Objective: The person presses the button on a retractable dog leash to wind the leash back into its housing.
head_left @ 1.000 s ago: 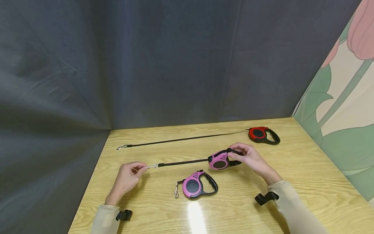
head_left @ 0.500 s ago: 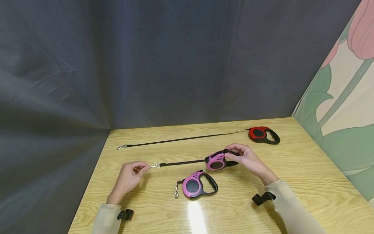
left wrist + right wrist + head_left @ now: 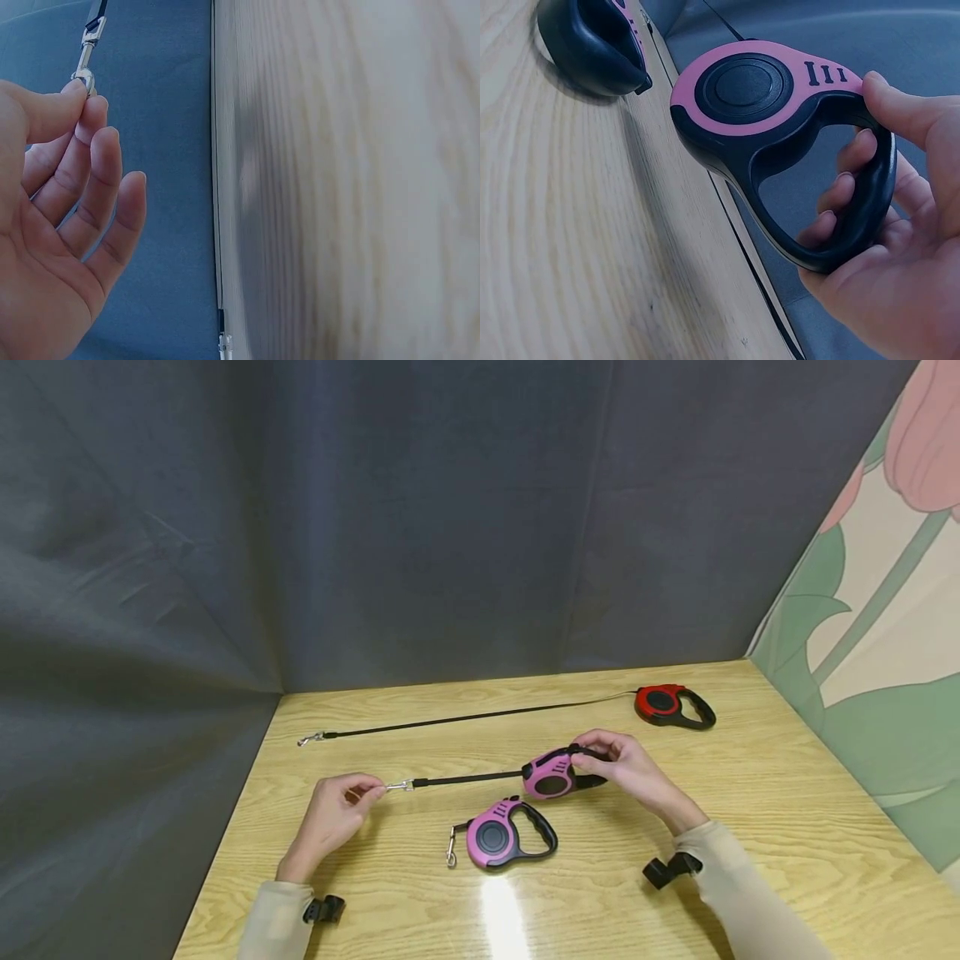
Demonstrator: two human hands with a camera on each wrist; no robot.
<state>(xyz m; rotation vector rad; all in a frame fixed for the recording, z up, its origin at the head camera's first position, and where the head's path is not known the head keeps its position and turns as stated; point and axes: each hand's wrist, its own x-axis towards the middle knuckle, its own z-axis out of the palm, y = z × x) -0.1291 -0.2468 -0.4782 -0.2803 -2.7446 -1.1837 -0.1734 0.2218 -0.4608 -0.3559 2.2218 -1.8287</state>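
Note:
My right hand (image 3: 633, 772) grips the black loop handle of a pink and black retractable dog leash (image 3: 547, 778), held above the table. In the right wrist view the fingers curl through the handle of this leash (image 3: 684, 94), and the thumb lies near its top. A black strap (image 3: 472, 778) runs from its case leftward to a silver snap hook (image 3: 400, 786). Between thumb and index finger, my left hand (image 3: 330, 817) pinches the end of that hook (image 3: 87, 54); its other fingers are loosely bent. A second pink retractable leash (image 3: 492, 837) lies on the table in front, its strap drawn in.
Farther back on the wooden table (image 3: 600, 902) lies a red and black retractable leash (image 3: 662, 701). Its strap (image 3: 465, 717) stretches left to another metal hook (image 3: 311, 738). A dark curtain (image 3: 435, 527) hangs behind and a flowered panel (image 3: 892, 635) borders the right.
My right hand has moved left with the pink leash, and the strap stretch between case and hook is shorter. The left hand has shifted slightly right, still pinching the hook.

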